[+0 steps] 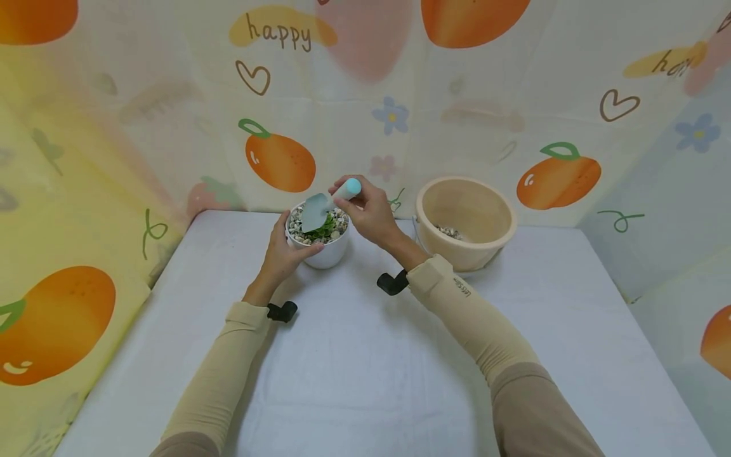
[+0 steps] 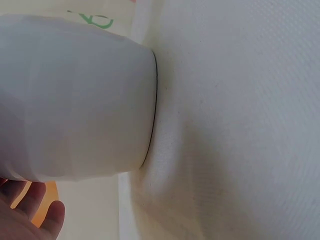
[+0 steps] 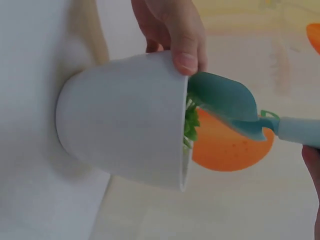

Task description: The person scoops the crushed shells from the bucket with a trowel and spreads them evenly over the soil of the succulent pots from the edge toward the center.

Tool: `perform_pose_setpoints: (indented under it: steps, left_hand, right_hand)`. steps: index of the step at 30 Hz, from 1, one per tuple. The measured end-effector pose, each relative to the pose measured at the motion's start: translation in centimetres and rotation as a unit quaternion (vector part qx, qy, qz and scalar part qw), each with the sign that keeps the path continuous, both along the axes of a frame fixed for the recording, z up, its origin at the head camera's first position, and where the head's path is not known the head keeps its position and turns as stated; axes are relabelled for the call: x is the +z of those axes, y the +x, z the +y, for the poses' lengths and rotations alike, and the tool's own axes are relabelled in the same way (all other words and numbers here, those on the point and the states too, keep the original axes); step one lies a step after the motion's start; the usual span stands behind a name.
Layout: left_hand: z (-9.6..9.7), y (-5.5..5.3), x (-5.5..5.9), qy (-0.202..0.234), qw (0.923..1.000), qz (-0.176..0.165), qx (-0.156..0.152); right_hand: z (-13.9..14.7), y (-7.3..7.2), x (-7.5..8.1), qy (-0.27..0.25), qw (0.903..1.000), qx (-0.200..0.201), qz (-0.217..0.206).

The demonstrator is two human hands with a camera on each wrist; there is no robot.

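A white flower pot (image 1: 328, 256) stands on the table, filled with pale pebbles (image 1: 297, 226) around a small green plant (image 1: 327, 227). My left hand (image 1: 280, 257) holds the pot from its left side, thumb along the front of the rim. A small trowel (image 1: 313, 214) with a pale blue handle is gripped by my right hand (image 1: 368, 212) over the pot. In the right wrist view the trowel's teal blade (image 3: 225, 102) tilts down to the rim, right beside the left thumb (image 3: 186, 55). The pot's smooth side (image 2: 80, 100) fills much of the left wrist view.
A beige bucket (image 1: 465, 249) stands right of the pot, close behind my right wrist, with a small heap of pebbles (image 1: 449, 232) inside. A white cloth covers the table (image 1: 354, 368). A fruit-printed curtain (image 1: 354, 114) hangs along the back edge.
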State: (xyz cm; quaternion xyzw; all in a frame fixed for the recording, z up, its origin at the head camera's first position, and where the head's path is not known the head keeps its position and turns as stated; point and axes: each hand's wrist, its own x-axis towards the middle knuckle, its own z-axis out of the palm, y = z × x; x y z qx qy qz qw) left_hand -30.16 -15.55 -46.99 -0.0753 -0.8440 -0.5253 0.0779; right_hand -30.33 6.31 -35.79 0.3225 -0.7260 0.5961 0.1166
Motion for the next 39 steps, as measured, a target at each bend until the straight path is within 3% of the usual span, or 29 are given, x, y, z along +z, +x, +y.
perform_pose_setpoints:
  steps: [4,7,12,18,24,32,39]
  left_hand:
    - [0.0,0.0,-0.1,-0.003,1.0000,0.002,0.000]
    - [0.0,0.0,-0.2,-0.001,1.0000,0.001,-0.001]
    - [0.0,-0.2,-0.4,0.005,1.0000,-0.002,0.001]
    - [0.2,-0.3,-0.2,0.002,1.0000,-0.005,0.005]
    - [0.0,-0.2,-0.3,0.012,0.9999,-0.011,0.005]
    - [0.1,-0.1,-0.2,0.012,0.9997,-0.021,0.006]
    - [0.1,-0.1,-0.1,0.006,0.9995,-0.026,0.014]
  right_hand:
    - [0.1,0.3,0.7,0.040,0.9987,0.016,0.029]
    - [0.3,0.4,1.1,0.060,0.9976,0.002,0.034]
    - [0.7,0.1,0.8,0.065,0.9967,-0.048,-0.009]
    - [1.3,-0.3,-0.6,-0.030,0.9906,-0.102,-0.086]
    - [2.1,-0.8,-1.0,-0.140,0.9709,-0.121,-0.153]
    - [3.3,-0.9,-0.1,-0.192,0.9534,-0.136,-0.189]
    - [4.4,-1.0,0.5,-0.205,0.9477,-0.156,-0.188]
